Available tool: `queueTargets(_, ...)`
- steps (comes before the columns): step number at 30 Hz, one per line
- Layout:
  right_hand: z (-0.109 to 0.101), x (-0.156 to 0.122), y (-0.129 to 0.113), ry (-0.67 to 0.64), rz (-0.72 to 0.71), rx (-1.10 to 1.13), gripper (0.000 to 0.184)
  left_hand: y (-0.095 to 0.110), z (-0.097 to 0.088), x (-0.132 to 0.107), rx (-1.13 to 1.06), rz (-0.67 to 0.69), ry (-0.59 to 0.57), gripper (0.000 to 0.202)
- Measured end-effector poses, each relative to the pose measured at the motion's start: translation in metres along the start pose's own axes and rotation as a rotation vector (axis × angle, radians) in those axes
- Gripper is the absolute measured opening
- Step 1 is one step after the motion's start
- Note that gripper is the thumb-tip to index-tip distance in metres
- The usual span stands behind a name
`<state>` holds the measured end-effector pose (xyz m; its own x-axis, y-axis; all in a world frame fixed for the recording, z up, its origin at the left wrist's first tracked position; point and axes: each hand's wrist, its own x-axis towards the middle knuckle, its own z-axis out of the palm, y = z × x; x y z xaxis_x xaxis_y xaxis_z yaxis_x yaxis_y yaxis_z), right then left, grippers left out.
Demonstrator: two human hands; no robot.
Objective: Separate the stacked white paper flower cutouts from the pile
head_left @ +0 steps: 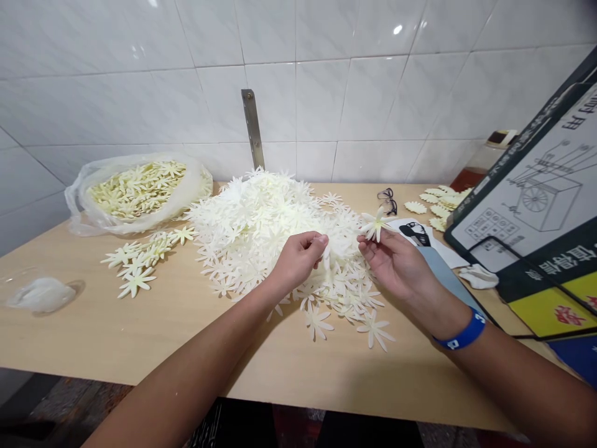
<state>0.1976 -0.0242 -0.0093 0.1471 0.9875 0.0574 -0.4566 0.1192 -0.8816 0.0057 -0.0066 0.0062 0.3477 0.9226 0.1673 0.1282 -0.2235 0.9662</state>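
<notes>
Over the front of a big heap of white flower-shaped cutouts (261, 218), my left hand (301, 258) is closed in a pinch. A thin white petal piece (327, 256) shows at its fingertips, blurred against the heap. My right hand (398, 264), wearing a blue wristband (464, 330), pinches a white flower (377, 225) with drooping petals between thumb and fingers. The two hands are apart, with the flower higher than the left fingertips. Below them, a loose white cutout (373, 328) lies on the wooden table (153, 336).
An open plastic bag (77, 199) of yellowish cutouts stands at the back left, with several more cutouts (135, 280) before it. A clear container (41, 294) sits far left. Glasses (388, 202), scalloped pieces (438, 202), a bottle (471, 171) and a large printed box (527, 205) occupy the right.
</notes>
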Motion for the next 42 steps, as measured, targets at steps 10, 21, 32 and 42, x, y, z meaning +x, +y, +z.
queueTargets(10,0.004,-0.003,-0.002,-0.022,0.082,0.081,0.005,0.000,-0.002,0.001,0.086,0.036,0.132,0.053)
queueTargets(21,0.004,-0.007,-0.001,-0.107,0.103,0.060,0.011,-0.002,-0.007,0.004,0.121,-0.030,0.218,0.041)
queueTargets(32,0.013,-0.017,0.002,-0.189,0.192,0.114,0.004,0.001,-0.003,-0.001,0.300,0.392,0.113,0.026)
queueTargets(42,0.007,-0.011,0.002,-0.040,0.291,0.132,0.018,-0.006,-0.010,0.004,0.255,0.099,0.279,0.041)
